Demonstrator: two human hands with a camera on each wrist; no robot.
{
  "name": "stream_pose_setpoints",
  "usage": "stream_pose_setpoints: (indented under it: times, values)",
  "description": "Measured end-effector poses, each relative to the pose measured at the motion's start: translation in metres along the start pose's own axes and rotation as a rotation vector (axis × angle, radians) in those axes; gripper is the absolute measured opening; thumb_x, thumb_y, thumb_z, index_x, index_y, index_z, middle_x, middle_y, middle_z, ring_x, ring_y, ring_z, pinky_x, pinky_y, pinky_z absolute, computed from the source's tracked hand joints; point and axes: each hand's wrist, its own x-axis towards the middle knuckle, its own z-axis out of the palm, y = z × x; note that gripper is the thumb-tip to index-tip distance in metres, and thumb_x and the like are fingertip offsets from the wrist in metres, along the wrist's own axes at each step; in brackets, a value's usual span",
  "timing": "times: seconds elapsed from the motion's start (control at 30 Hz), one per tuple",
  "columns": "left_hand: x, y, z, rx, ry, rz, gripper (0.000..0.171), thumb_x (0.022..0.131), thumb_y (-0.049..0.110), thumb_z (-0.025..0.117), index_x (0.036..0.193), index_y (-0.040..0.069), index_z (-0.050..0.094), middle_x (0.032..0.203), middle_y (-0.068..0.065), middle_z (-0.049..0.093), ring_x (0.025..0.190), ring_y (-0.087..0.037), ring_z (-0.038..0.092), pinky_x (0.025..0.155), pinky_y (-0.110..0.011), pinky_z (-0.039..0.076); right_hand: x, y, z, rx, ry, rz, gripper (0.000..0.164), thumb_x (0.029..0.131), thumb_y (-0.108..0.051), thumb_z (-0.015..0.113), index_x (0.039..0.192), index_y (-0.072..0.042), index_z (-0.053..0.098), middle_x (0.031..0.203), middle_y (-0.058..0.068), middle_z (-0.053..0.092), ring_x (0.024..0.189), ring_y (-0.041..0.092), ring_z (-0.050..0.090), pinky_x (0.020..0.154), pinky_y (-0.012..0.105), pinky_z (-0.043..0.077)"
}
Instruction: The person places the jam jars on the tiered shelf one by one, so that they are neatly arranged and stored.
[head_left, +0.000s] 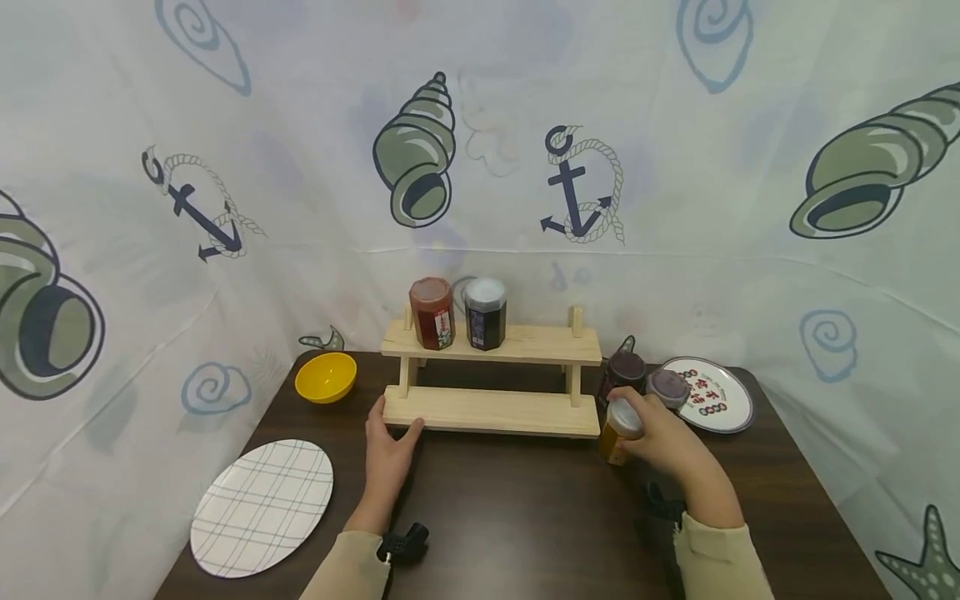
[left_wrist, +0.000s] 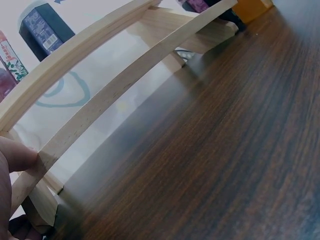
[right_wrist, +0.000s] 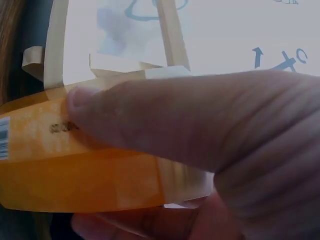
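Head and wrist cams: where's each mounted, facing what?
Head: head-worn, forward and down at the wooden rack; left hand and right hand show.
Left wrist: wrist-worn, along the rack's front; part of the left hand shows.
Right wrist: wrist-worn, close on the orange jar; part of the right hand shows.
Head and right wrist share the jar.

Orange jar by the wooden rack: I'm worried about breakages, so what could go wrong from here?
The right grip holding the orange jar is close to a dark purple jar, so a bump might tip that one over.

The left grip holds the left end of the wooden rack; a tug could topple the red jar or black jar on its upper shelf.
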Motion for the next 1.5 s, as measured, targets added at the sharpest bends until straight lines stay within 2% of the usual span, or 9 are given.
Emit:
stream_pose_setpoints:
  times: [0.27, 0.43, 0.67, 1.03, 1.1, 1.2, 1.3, 1.37, 1.5]
  values:
    - [0.001, -0.004, 0.001, -0.008, 0.008, 0.019, 0.094, 0.101, 0.029, 0.080, 0.173, 0.010, 0.023, 0.170, -0.025, 0.031, 0.161, -0.044, 0.030, 0.131, -0.067, 0.025, -0.010, -0.002, -0.009, -0.020, -0.076, -0.127, 0.070, 0.079, -0.021, 0.099, 0.138, -0.024, 0.062, 0.120, 0.009, 0.070, 0.103, 0.027, 0.068, 0.084, 0.052, 0.060]
    - [-0.001, -0.002, -0.001, -0.019, 0.009, 0.025, 0.094, 0.101, 0.029, 0.079, 0.173, 0.009, 0.023, 0.170, -0.026, 0.031, 0.160, -0.044, 0.032, 0.130, -0.067, 0.026, -0.014, -0.012, -0.014, -0.024, -0.080, -0.145, 0.070, 0.079, -0.026, 0.099, 0.139, -0.027, 0.063, 0.124, 0.004, 0.072, 0.105, 0.023, 0.069, 0.085, 0.049, 0.060]
    - [-0.002, -0.001, 0.000, -0.032, 0.009, 0.015, 0.093, 0.101, 0.029, 0.079, 0.173, 0.011, 0.022, 0.172, -0.023, 0.029, 0.162, -0.042, 0.031, 0.131, -0.066, 0.024, -0.017, -0.025, -0.020, -0.058, 0.048, -0.214, 0.073, 0.082, -0.028, 0.098, 0.146, -0.029, 0.064, 0.121, 0.003, 0.072, 0.103, 0.020, 0.069, 0.085, 0.045, 0.060]
    - [-0.001, -0.001, -0.001, -0.028, 0.004, 0.007, 0.094, 0.101, 0.029, 0.079, 0.173, 0.011, 0.022, 0.172, -0.023, 0.029, 0.162, -0.041, 0.031, 0.133, -0.064, 0.023, -0.023, -0.032, -0.023, -0.112, 0.319, -0.337, 0.084, 0.080, -0.032, 0.100, 0.153, -0.036, 0.059, 0.126, -0.003, 0.072, 0.103, 0.017, 0.070, 0.083, 0.045, 0.061]
    - [-0.001, -0.001, -0.001, -0.025, 0.003, 0.002, 0.093, 0.101, 0.029, 0.079, 0.173, 0.012, 0.022, 0.173, -0.022, 0.029, 0.162, -0.040, 0.031, 0.133, -0.064, 0.022, -0.023, -0.035, -0.022, -0.108, 0.375, -0.380, 0.087, 0.077, -0.029, 0.102, 0.153, -0.034, 0.060, 0.127, -0.005, 0.071, 0.105, 0.015, 0.070, 0.084, 0.041, 0.061]
    - [0.000, -0.002, -0.001, -0.023, 0.001, 0.002, 0.093, 0.101, 0.030, 0.079, 0.173, 0.013, 0.022, 0.173, -0.020, 0.028, 0.162, -0.039, 0.030, 0.134, -0.063, 0.022, -0.021, -0.040, -0.018, -0.074, 0.453, -0.459, 0.090, 0.074, -0.024, 0.104, 0.152, -0.030, 0.061, 0.131, -0.008, 0.071, 0.112, 0.012, 0.069, 0.091, 0.028, 0.057]
    - [0.000, -0.003, -0.001, -0.021, 0.001, 0.000, 0.094, 0.101, 0.029, 0.079, 0.173, 0.012, 0.022, 0.174, -0.020, 0.028, 0.162, -0.039, 0.030, 0.133, -0.063, 0.022, -0.018, -0.048, -0.012, -0.050, 0.497, -0.523, 0.088, 0.073, -0.024, 0.104, 0.151, -0.029, 0.063, 0.136, -0.008, 0.069, 0.118, 0.012, 0.068, 0.095, 0.018, 0.053]
    - [0.000, -0.002, 0.000, -0.019, 0.003, 0.001, 0.093, 0.101, 0.029, 0.079, 0.173, 0.012, 0.022, 0.174, -0.021, 0.028, 0.162, -0.039, 0.030, 0.133, -0.064, 0.022, -0.015, -0.054, -0.006, -0.054, 0.512, -0.559, 0.087, 0.073, -0.024, 0.104, 0.151, -0.027, 0.063, 0.135, -0.005, 0.069, 0.116, 0.014, 0.070, 0.093, 0.021, 0.055]
    - [0.000, -0.002, 0.001, -0.028, 0.009, 0.006, 0.093, 0.101, 0.028, 0.080, 0.173, 0.011, 0.023, 0.172, -0.022, 0.030, 0.161, -0.041, 0.032, 0.132, -0.065, 0.024, -0.007, -0.065, 0.006, -0.050, 0.547, -0.629, 0.083, 0.076, -0.027, 0.102, 0.150, -0.024, 0.065, 0.133, 0.001, 0.069, 0.110, 0.017, 0.072, 0.086, 0.034, 0.059]
